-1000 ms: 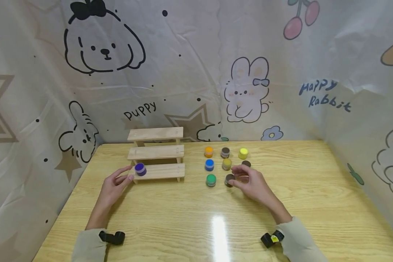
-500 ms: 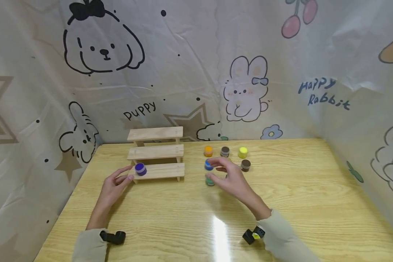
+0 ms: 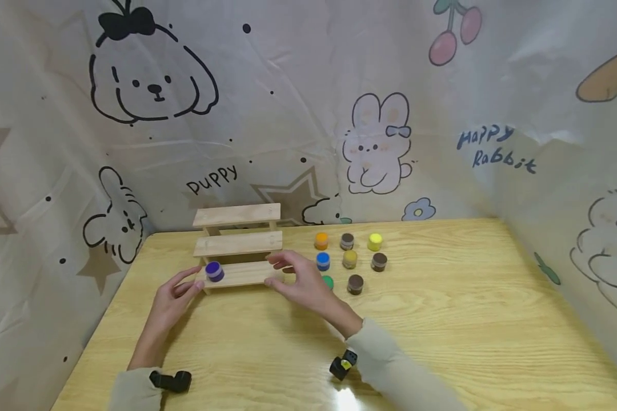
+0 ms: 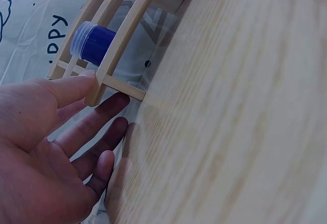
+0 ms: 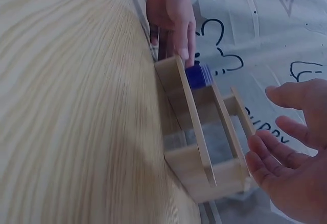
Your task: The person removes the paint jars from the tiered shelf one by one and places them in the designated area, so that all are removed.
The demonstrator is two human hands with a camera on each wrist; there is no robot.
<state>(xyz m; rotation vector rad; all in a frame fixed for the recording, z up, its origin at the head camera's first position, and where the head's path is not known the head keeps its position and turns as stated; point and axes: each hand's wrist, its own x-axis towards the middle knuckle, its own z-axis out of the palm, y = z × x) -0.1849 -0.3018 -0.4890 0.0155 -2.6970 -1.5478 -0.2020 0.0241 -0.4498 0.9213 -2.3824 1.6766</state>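
Note:
A three-tier wooden display stand stands at the table's back left. One small purple paint jar sits at the left end of its lowest tier. My left hand holds that tier's left end between thumb and fingers, the thumb on the front corner in the left wrist view. At the opposite end of the lowest tier hovers my right hand, thumb and fingers spread apart with nothing between them. It overlaps the tier's right end in the head view and partly hides a green jar.
Right of the stand, small paint jars stand in loose rows: orange, blue, ochre, yellow and several dark brown ones, such as the front jar. A printed cloth hangs behind the table.
My right hand has moved left from the dark brown front jar, past the green one, to the stand's right end, carrying nothing. My left hand stays at the stand; the head view has shifted slightly.

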